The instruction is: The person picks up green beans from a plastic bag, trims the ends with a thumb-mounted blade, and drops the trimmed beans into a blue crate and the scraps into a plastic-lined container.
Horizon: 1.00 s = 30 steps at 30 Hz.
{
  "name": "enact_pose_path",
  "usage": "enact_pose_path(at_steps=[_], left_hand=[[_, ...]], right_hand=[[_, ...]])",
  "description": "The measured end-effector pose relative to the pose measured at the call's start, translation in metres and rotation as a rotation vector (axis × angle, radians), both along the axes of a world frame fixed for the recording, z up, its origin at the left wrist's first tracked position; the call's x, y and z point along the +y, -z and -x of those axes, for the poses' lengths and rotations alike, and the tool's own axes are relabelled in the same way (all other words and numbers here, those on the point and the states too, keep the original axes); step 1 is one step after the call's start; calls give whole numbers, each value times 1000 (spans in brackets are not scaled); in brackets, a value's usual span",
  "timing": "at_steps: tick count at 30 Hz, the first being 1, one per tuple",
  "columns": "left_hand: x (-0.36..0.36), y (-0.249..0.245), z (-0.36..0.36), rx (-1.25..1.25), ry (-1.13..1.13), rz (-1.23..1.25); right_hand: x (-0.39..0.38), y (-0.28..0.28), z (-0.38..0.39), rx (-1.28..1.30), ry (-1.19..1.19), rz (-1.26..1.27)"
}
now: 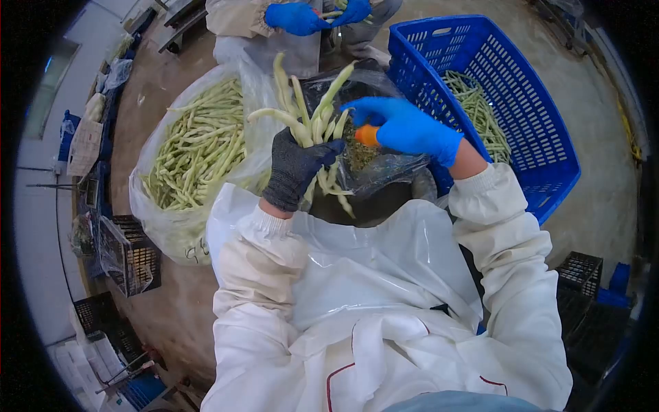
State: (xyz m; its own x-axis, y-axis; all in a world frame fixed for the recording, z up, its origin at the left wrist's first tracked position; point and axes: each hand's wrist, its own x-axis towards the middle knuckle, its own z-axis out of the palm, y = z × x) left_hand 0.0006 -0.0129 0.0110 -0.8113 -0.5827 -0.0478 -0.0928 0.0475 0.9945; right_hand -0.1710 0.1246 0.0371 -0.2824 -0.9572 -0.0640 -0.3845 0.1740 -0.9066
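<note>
So the left hand (296,168) in the dark knit glove has its grip closed round a bunch of pale green beans (312,113), held upright over the bag-lined bin (384,172); the right hand (405,127), blue glove, pinches a small orange tool (367,135) right by the beans. Risk imo: the outer beans fan out loose and could slip from the fist; the tool could nick the knit glove, since the hands nearly touch. Room is tight; blue crate (549,158) just beside the right wrist, big bean bag (171,233) close on the left, a co-worker's gloved hands (295,17) across.
</note>
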Motion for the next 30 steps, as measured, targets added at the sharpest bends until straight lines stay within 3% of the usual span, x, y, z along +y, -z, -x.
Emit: enact_pose_path(at_steps=[3,10,16,19,22,25,28,30], left_hand=[[0,9,1,-120,-16,321],[11,3,2,-166,13,524],[11,4,2,-216,-24,496],[12,11,3,-151,-28,427],[21,10,3,-12,-52,279],[20,2,6,249,-200,-131],[-21,-13,-6,415,-263,-268],[-53,-18,-20,519,-281,-350]], right_hand=[[-1,4,13,12,-46,199],[2,3,5,784,-172,76],[4,-8,-2,751,-164,166],[-1,-2,-4,923,-172,207],[-8,11,-14,573,136,412],[-15,17,-8,-164,164,303],[-3,17,14,287,82,-27],[3,44,39,692,135,-183]])
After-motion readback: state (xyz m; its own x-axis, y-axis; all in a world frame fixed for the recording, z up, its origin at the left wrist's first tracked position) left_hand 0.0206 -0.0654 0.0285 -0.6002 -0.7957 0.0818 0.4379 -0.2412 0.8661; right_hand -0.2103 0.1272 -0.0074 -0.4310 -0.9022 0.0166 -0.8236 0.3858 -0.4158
